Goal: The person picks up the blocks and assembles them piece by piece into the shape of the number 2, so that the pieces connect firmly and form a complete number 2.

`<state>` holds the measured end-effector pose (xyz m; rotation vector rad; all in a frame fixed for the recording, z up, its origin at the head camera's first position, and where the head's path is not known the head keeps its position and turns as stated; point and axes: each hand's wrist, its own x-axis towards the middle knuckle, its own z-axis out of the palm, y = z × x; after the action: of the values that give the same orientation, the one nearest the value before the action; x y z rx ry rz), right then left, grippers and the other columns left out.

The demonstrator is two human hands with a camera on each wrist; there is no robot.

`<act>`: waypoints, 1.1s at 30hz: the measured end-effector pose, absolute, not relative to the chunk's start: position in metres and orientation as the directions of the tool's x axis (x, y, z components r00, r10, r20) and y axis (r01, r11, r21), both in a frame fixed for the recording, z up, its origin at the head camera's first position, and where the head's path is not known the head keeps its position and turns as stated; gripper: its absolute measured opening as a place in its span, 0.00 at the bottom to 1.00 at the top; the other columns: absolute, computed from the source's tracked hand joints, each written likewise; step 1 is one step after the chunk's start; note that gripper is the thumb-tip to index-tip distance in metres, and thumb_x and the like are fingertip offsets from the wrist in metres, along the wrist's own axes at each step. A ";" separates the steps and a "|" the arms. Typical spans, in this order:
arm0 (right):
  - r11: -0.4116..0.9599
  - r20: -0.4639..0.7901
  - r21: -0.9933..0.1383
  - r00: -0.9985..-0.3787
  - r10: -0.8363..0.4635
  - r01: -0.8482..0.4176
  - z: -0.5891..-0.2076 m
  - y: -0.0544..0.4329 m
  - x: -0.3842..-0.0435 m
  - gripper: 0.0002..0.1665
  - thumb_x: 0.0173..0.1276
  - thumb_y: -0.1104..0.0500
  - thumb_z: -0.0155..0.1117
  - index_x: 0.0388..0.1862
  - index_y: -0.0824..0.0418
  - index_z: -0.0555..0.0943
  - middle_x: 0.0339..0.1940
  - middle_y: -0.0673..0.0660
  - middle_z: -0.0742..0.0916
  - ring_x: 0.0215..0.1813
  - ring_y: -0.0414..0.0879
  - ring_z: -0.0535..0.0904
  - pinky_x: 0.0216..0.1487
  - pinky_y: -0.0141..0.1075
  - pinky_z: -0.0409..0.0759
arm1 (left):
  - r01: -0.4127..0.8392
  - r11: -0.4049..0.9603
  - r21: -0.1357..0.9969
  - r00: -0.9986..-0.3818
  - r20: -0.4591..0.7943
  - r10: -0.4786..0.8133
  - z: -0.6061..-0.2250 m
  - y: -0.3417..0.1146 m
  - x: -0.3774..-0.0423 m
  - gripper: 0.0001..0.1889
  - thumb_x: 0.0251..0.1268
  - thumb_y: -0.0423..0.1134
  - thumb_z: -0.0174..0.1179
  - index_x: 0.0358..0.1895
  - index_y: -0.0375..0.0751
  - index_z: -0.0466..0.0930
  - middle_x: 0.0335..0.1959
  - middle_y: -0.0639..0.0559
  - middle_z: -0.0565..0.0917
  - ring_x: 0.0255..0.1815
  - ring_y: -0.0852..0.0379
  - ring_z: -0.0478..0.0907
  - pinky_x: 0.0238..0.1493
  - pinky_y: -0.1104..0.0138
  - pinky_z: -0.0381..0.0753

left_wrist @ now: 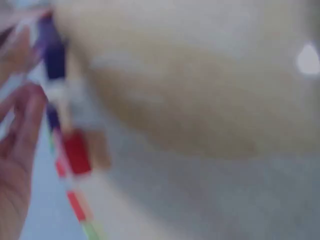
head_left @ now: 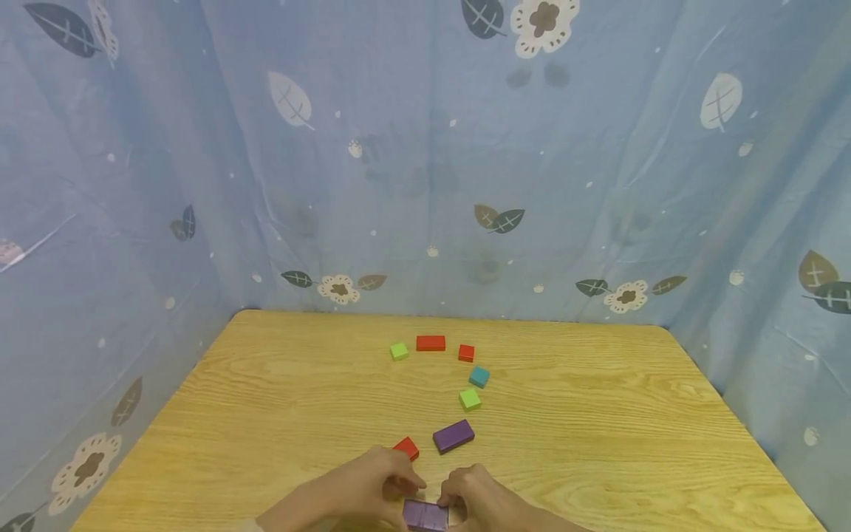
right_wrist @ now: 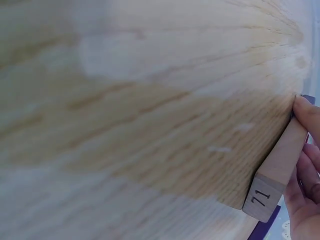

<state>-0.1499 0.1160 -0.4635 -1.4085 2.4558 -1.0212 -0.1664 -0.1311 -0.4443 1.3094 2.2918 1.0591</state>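
Note:
A purple block (head_left: 425, 515) lies between my hands at the near edge of the head view. My left hand (head_left: 362, 488) holds its left side with bent fingers and thumb; the left wrist view is blurred, with the purple block (left_wrist: 52, 50) at the fingertips. My right hand (head_left: 488, 502) grips the right side with bent fingers. In the right wrist view, those fingers pinch a bare-wood block (right_wrist: 272, 175) marked 71, with purple showing past its end; I cannot tell whether both are one block. Just beyond the left hand sits a red block (head_left: 406, 448), partly hidden.
Another purple block (head_left: 453, 437) lies ahead of the hands on the wooden table (head_left: 598, 428). Beyond it are two green blocks (head_left: 469, 400), a teal block (head_left: 479, 377), a small red block (head_left: 467, 353) and a longer red one (head_left: 431, 343). Blue patterned curtain (head_left: 425, 177) surrounds the table's back and sides.

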 end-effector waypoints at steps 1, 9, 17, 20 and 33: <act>0.339 0.209 -0.609 -0.557 -0.804 -0.717 -0.463 0.116 -0.150 0.22 0.55 0.46 0.73 0.35 0.65 0.86 0.34 0.48 0.86 0.39 0.30 0.78 0.40 0.23 0.76 | 0.549 0.271 0.790 -0.551 0.099 0.828 -0.441 -0.135 -0.171 0.20 0.53 0.42 0.71 0.48 0.35 0.84 0.42 0.52 0.84 0.43 0.67 0.79 0.43 0.74 0.79; 0.311 0.242 -0.609 -0.544 -0.803 -0.730 -0.464 0.118 -0.151 0.18 0.56 0.50 0.73 0.33 0.65 0.85 0.33 0.49 0.86 0.38 0.28 0.76 0.38 0.21 0.75 | -0.011 -0.051 0.999 -0.518 0.038 0.854 -0.429 -0.176 -0.225 0.30 0.60 0.36 0.65 0.60 0.19 0.68 0.58 0.35 0.76 0.59 0.55 0.75 0.63 0.55 0.68; 0.308 0.237 -0.616 -0.544 -0.805 -0.725 -0.465 0.119 -0.152 0.17 0.57 0.49 0.74 0.33 0.63 0.85 0.33 0.47 0.85 0.38 0.29 0.76 0.38 0.22 0.75 | -0.113 0.004 0.994 -0.396 -0.049 0.917 -0.453 -0.181 -0.254 0.38 0.57 0.38 0.68 0.66 0.22 0.62 0.67 0.32 0.66 0.67 0.51 0.67 0.67 0.59 0.62; 0.301 0.244 -0.614 -0.538 -0.807 -0.730 -0.466 0.118 -0.152 0.18 0.56 0.49 0.74 0.33 0.63 0.85 0.33 0.48 0.86 0.38 0.29 0.77 0.39 0.22 0.75 | -0.169 0.003 0.986 -0.389 -0.069 0.918 -0.460 -0.178 -0.257 0.38 0.56 0.34 0.69 0.67 0.22 0.61 0.67 0.35 0.66 0.68 0.51 0.65 0.68 0.60 0.61; 0.304 0.228 -0.626 -0.542 -0.809 -0.718 -0.467 0.118 -0.153 0.21 0.56 0.47 0.74 0.35 0.64 0.86 0.34 0.47 0.86 0.38 0.29 0.77 0.39 0.21 0.75 | -0.211 -0.024 0.977 -0.379 -0.059 0.923 -0.471 -0.169 -0.256 0.38 0.55 0.32 0.68 0.64 0.15 0.59 0.65 0.36 0.69 0.66 0.55 0.68 0.66 0.60 0.63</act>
<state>-0.1532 0.1175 -0.4673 -1.4309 2.4289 -1.0586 -0.2564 -0.1688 -0.4708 0.8219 1.3281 1.5689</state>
